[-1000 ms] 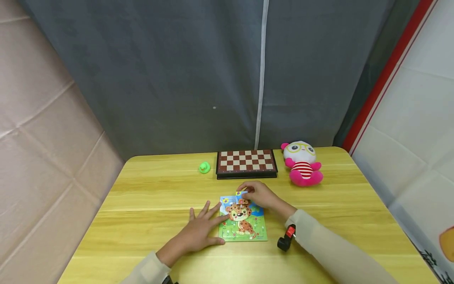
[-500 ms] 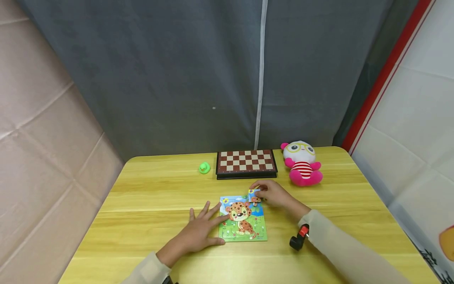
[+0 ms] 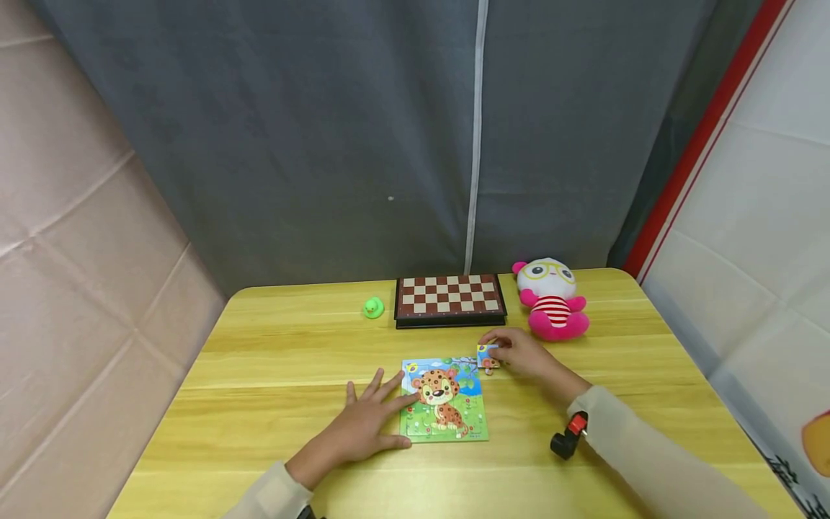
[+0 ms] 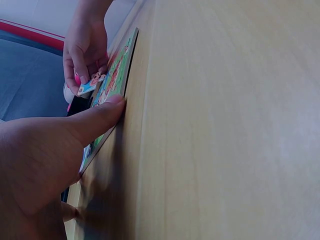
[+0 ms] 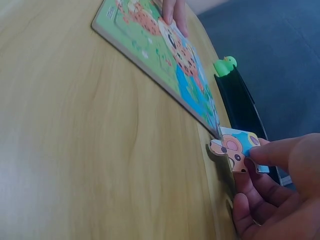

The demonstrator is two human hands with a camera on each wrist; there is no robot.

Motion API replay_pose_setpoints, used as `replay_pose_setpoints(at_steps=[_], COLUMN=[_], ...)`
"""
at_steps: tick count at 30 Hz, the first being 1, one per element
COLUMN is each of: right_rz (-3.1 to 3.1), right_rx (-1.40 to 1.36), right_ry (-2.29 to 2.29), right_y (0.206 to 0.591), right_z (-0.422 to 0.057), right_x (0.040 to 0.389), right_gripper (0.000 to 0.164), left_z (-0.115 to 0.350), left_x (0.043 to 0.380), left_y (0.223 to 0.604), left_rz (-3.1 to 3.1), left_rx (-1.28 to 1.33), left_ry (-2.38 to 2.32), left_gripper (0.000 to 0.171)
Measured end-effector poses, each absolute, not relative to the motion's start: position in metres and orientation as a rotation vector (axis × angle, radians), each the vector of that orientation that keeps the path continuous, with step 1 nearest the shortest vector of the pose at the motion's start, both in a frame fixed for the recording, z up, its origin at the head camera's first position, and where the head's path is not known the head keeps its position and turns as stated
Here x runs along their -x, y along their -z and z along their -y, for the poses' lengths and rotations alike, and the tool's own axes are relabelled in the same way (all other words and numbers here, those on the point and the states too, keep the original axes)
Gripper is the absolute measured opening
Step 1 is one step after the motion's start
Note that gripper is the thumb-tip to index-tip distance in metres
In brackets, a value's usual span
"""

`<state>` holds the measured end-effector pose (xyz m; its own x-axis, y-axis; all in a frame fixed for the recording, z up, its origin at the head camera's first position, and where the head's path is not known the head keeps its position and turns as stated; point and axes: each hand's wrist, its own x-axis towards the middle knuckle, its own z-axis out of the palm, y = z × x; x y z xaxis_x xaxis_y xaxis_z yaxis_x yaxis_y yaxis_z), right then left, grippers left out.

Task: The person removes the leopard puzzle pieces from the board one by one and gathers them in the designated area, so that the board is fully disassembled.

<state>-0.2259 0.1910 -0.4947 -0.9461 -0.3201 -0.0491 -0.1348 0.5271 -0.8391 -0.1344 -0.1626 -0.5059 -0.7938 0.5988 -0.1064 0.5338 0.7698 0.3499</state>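
Observation:
A square jigsaw puzzle (image 3: 454,425) with a spotted leopard on green and blue ground lies flat on the table. My left hand (image 3: 366,423) has its fingers spread, with some fingertips on the puzzle's left side; in the left wrist view its thumb (image 4: 102,117) touches the near edge. Just off the puzzle's top right corner, my right hand (image 3: 521,355) pinches a loose puzzle piece (image 3: 485,356) between thumb and fingers. Seen from the right wrist, that puzzle piece (image 5: 237,145) shows a spotted ear, blue sky and a yellow patch, and sits close to the puzzle's corner.
Behind the puzzle stands a brown and white checkered board box (image 3: 450,299). To its left is a small green rubber duck (image 3: 373,308); to its right sits a pink and white plush toy (image 3: 552,299). A grey curtain (image 3: 324,144) hangs behind the wooden table (image 3: 292,339).
My right hand has carried the puzzle piece rightward, from over the puzzle's top edge to beyond its right corner. The upper part of the picture is uncovered. My left hand has stayed in place.

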Motion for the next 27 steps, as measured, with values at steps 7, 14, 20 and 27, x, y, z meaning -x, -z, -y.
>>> replay_pose_setpoints(at_steps=[7, 14, 20, 27], right_rz=[-2.609, -2.709, -2.777, -2.783], right_rx=[0.343, 0.342, 0.385, 0.385], right_ry=[1.364, 1.279, 1.228, 1.224], right_y=[0.500, 0.508, 0.513, 0.514], right_z=[-0.197, -0.199, -0.197, -0.199], right_x=[0.228, 0.228, 0.226, 0.225], right_gripper=[0.020, 0.019, 0.018, 0.019], left_z=[0.163, 0.163, 0.163, 0.163], left_x=[0.134, 0.134, 0.134, 0.135], left_y=[0.505, 0.507, 0.508, 0.508], left_rz=[-2.755, -2.749, -2.754, -2.754], left_rx=[-0.894, -0.890, -0.898, -0.896], left_ry=[-0.456, -0.458, -0.452, -0.444], left_gripper=[0.076, 0.075, 0.076, 0.077])
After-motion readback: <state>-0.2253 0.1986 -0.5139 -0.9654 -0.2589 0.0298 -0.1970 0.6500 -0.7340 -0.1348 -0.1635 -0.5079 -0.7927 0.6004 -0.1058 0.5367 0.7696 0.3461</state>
